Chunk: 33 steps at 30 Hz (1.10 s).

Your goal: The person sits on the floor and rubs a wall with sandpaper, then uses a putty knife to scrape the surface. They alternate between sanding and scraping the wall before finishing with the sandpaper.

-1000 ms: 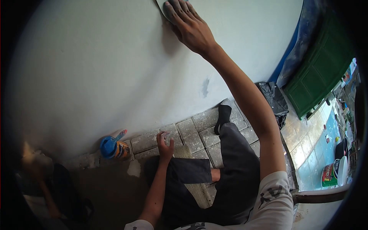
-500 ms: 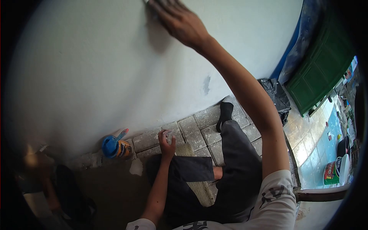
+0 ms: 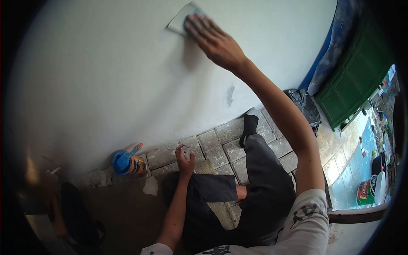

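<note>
Pressed against the white wall (image 3: 127,63) is my right hand (image 3: 216,46), its fingers closed over a flat, pale scraper (image 3: 177,22). This scraper has a thin dark edge and a blue part under the fingertips. My left hand (image 3: 185,163) rests by my bent knee, fingers loosely curled but apart, with nothing plainly in it. Pale residue shows on its fingertips. Left of it, close to the wall's foot, stands an orange can with a blue top (image 3: 123,163); a red-tipped, blue-smeared brush handle (image 3: 135,149) sticks up from it.
Grey paving blocks (image 3: 211,146) run along the wall. A black plastic bag (image 3: 304,104) lies near a green door panel (image 3: 355,72). On the right, a paint bucket (image 3: 369,190) stands on a blue sheet. Another person's arm (image 3: 57,212) shows dimly at lower left.
My right hand has moved down and to the right along the wall with the scraper, which now shows more fully. My left hand and the can have stayed put.
</note>
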{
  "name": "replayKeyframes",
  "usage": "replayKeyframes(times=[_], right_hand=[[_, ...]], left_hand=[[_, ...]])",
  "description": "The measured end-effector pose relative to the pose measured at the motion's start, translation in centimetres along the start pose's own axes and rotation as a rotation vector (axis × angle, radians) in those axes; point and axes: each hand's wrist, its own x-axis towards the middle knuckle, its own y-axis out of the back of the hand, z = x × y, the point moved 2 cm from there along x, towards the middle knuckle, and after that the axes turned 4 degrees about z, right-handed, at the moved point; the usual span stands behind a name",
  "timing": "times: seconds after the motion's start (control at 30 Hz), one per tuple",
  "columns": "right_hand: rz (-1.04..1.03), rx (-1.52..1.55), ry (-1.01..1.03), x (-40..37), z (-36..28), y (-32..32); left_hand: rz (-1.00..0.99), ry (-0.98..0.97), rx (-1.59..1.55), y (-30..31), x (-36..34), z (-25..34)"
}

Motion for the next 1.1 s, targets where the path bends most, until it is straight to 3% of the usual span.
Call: replayKeyframes(times=[0.07,0.17,0.27,0.43,0.6,0.67,0.73,0.87,1.0,1.1], right_hand=[[-0.002,-0.008,0.041,-0.6,0.5,0.3],[0.073,-0.100,-0.195,-0.2,1.9,0.2],[-0.003,-0.005,-0.021,-0.3,0.4,0.4],[0.008,0.073,-0.160,1.3,-1.2,1.2],[0.057,0.093,-0.226,3.3,-2.9,0.6],[0.080,-0.054,-0.216,3.5,-3.0,-0.1],[0.048,-0.062,-0.162,2.9,-3.0,-0.2],[-0.058,0.034,0.036,1.1,-3.0,-0.1],[-0.057,-0.035,-0.166,0.2,-1.1,0.2],[-0.081,0.168,0.064,-0.5,-3.3,-0.2]], left_hand=[[-0.005,0.007,-0.010,0.3,0.5,0.0],[-0.002,-0.005,0.001,-0.1,0.1,0.2],[-0.007,0.006,-0.004,0.1,0.4,-0.3],[0.057,-0.148,0.071,-0.1,0.4,-0.4],[0.034,-0.126,0.031,0.0,0.5,0.5],[0.027,-0.105,0.033,0.2,0.4,1.1],[-0.037,-0.006,0.002,0.3,0.4,1.2],[-0.078,-0.024,-0.060,0.1,0.3,0.9],[-0.083,-0.053,-0.064,0.1,0.3,0.8],[-0.095,-0.047,-0.055,-0.2,0.2,1.1]])
